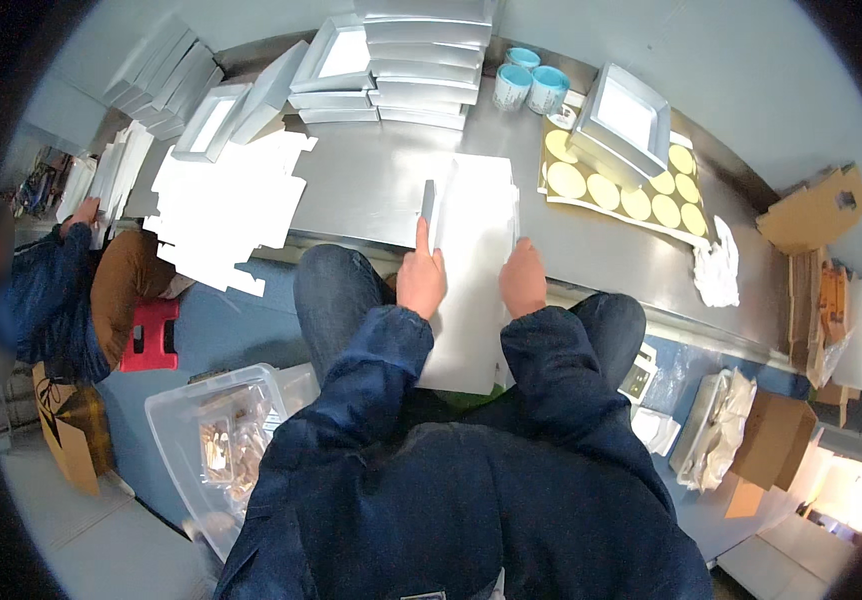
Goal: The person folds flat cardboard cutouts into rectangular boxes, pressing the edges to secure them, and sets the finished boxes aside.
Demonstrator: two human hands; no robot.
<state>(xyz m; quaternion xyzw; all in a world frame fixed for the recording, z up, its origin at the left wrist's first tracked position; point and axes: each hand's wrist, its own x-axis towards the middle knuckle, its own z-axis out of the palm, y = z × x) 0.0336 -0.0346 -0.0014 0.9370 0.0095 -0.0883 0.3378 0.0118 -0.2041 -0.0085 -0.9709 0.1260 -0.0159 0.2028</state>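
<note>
- The left hand (421, 278) lies on the left edge of a flat white card sheet (471, 270), forefinger stretched out straight along a raised, folded-up flap; nothing is clasped, the other fingers are curled loosely on the card.
- The right hand (523, 278) rests knuckles-up on the sheet's right edge, fingers bent down against it; I cannot tell whether they pinch the card or only press it.
- The sheet is long, smooth and matt, running from the table (371, 190) over its near edge onto the person's lap, between knees in blue jeans.
- The table is brushed grey metal, dully shiny, with a rounded near lip.
- Far on the table stands a stack of white lidded boxes (421, 70) with clear windows, square and shallow.
- At left, a loose pile of flat die-cut blanks (226, 215), jagged in outline, overhangs the table's edge.
- At right, a dark-backed sheet of round pale-yellow stickers (641, 195), with one windowed box (623, 118) tilted on it.
- Two small blue-rimmed cups (531, 88) stand just beyond it.
- A crumpled white cloth (717, 265) lies at the right end of the table.
- Floor is blue-grey; a clear plastic tub (216, 440) sits near left, brown cartons (776, 435) near right.
- A second person (71, 290) sits far left beside a red stool (151, 335).
</note>
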